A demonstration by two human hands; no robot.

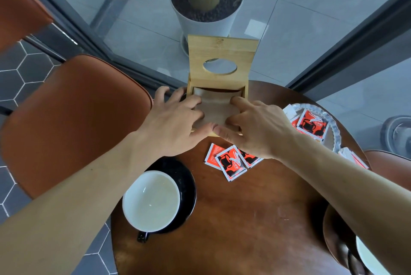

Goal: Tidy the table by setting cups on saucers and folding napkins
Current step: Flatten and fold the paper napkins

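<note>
A white cup [151,200] on a black saucer [186,185], orange-black-white sachets [231,161], a tan napkin [216,108] in a pale wooden box [222,52], a dark brown table [255,219], rust-orange chairs [73,119], hexagon-patterned grey floor [26,68].

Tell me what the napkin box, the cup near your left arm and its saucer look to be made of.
Napkin box: pale wood, likely bamboo, matte; grain lines show on its raised lid. Cup: glossy white inside with a dark handle, probably glazed ceramic. Saucer: black and shiny, likely ceramic too, though glazed or plastic cannot be settled.
</note>
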